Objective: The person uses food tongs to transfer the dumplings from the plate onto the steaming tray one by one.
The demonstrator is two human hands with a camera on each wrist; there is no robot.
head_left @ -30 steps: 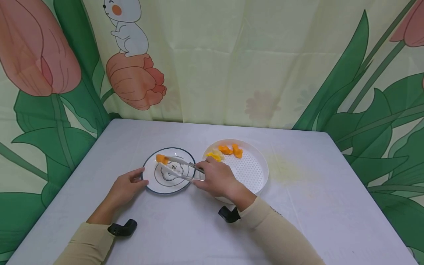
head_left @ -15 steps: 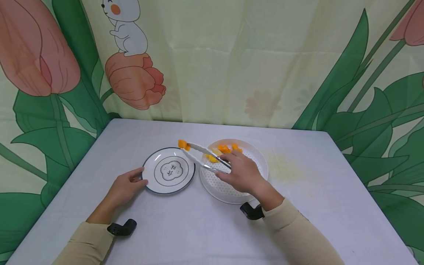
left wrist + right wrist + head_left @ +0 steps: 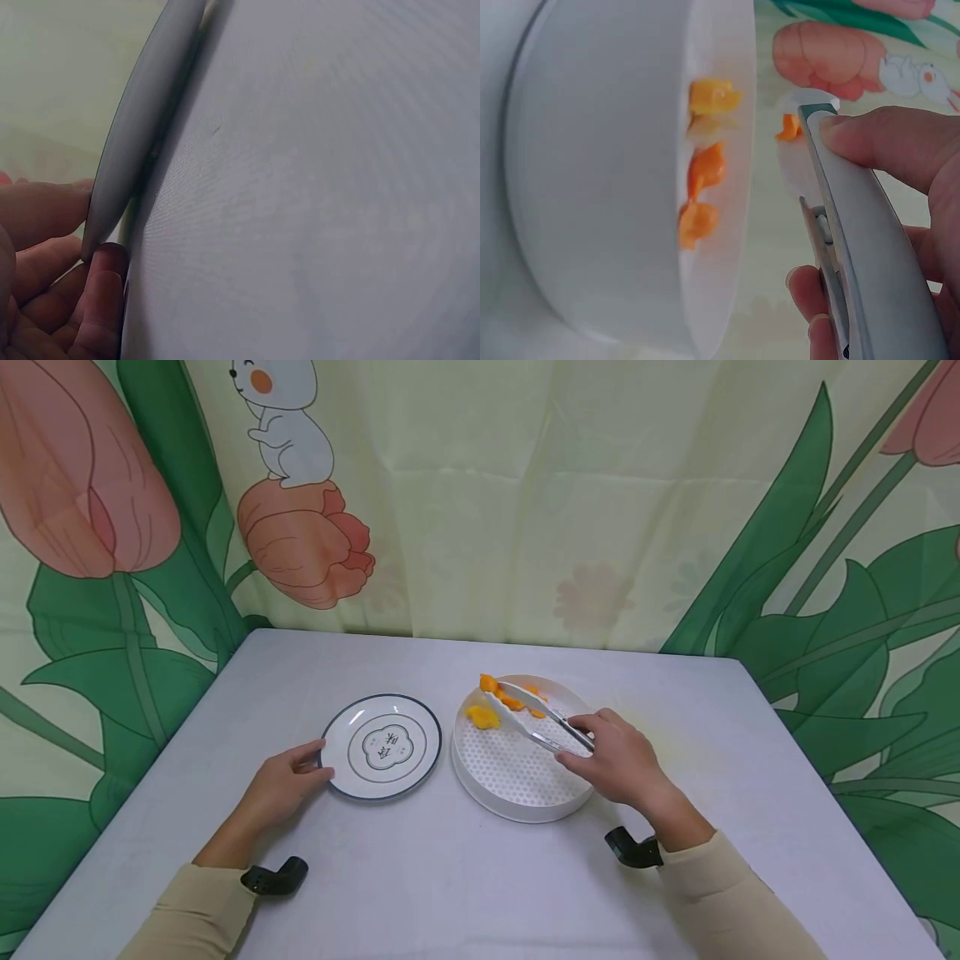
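My left hand [image 3: 281, 789] pinches the near-left rim of a white plate [image 3: 412, 727] with a dark blue edge. In the left wrist view its fingertips lie on both sides of the plate [image 3: 139, 112]. My right hand [image 3: 622, 756] grips metal tongs [image 3: 555, 717] with pale tips. Between those tips is an orange chunk [image 3: 488, 682], held over the far-left rim of a round white dish [image 3: 525, 777] with a dotted floor. Inside this dish, the right wrist view shows a yellow piece [image 3: 714, 96], a pale piece and orange pieces [image 3: 699, 223].
A white cloth covers the table [image 3: 420, 877]; the plate and the dish stand close together on it. A faint yellowish stain [image 3: 652, 727] marks the cloth right of the dish. Behind hangs a printed curtain [image 3: 487, 527] with tulips and a rabbit.
My right hand has moved right, carrying the tongs and orange chunk from above the plate to the dish's far-left rim. My left hand has stayed at the plate.
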